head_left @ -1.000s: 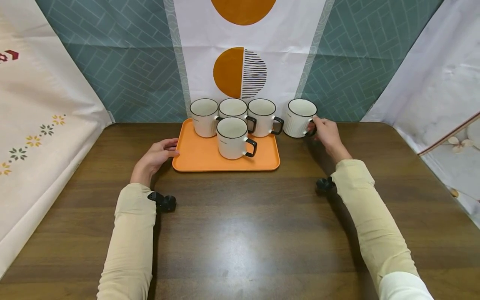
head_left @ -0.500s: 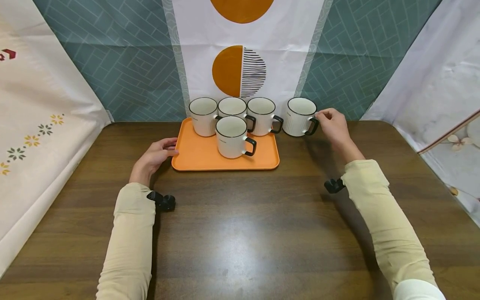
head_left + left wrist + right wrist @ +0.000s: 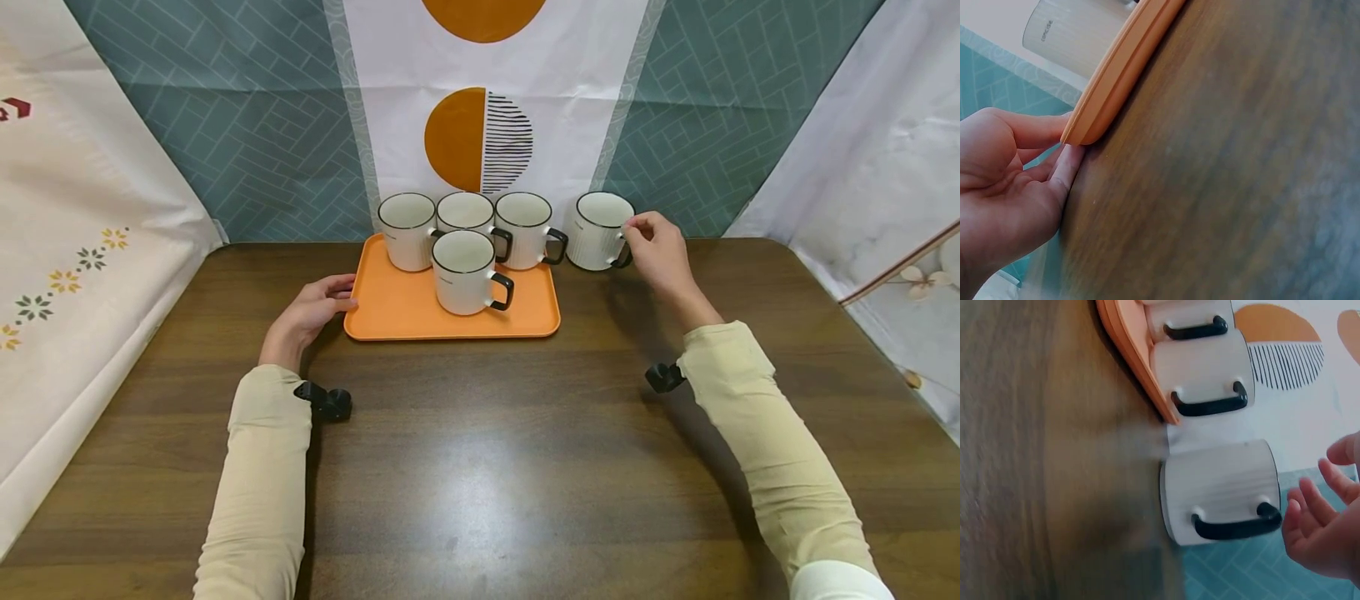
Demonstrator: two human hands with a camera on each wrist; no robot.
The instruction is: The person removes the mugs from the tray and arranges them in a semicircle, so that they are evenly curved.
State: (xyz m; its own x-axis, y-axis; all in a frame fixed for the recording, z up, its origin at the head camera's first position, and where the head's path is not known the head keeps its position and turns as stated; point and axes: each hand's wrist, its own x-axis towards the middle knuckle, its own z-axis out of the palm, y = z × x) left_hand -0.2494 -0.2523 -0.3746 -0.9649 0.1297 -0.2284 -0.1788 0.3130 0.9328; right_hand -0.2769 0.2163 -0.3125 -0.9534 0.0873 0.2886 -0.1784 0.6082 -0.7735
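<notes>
An orange tray (image 3: pixel 397 321) bears several white mugs with dark rims and black handles; three stand along its back and a front mug (image 3: pixel 459 287) stands before them. My left hand (image 3: pixel 303 317) pinches the tray's left edge, thumb and fingers about its rim in the left wrist view. A separate ribbed white mug (image 3: pixel 596 237) stands upright on the table, right of the tray. My right hand (image 3: pixel 662 250) hovers by its black handle (image 3: pixel 1235 528), fingers loosely bent. In the right wrist view a gap shows between those fingers and the handle.
The brown wooden table (image 3: pixel 465 450) reaches from the tray toward me. A patterned cloth (image 3: pixel 285 142) hangs right behind the mugs, and pale cloths (image 3: pixel 82 292) flank the table. Both sleeves carry a small black wrist camera (image 3: pixel 326 402).
My right hand has let go of the separate mug's handle, drawn off to the right, then come slightly back above it. The left hand and tray have stayed put.
</notes>
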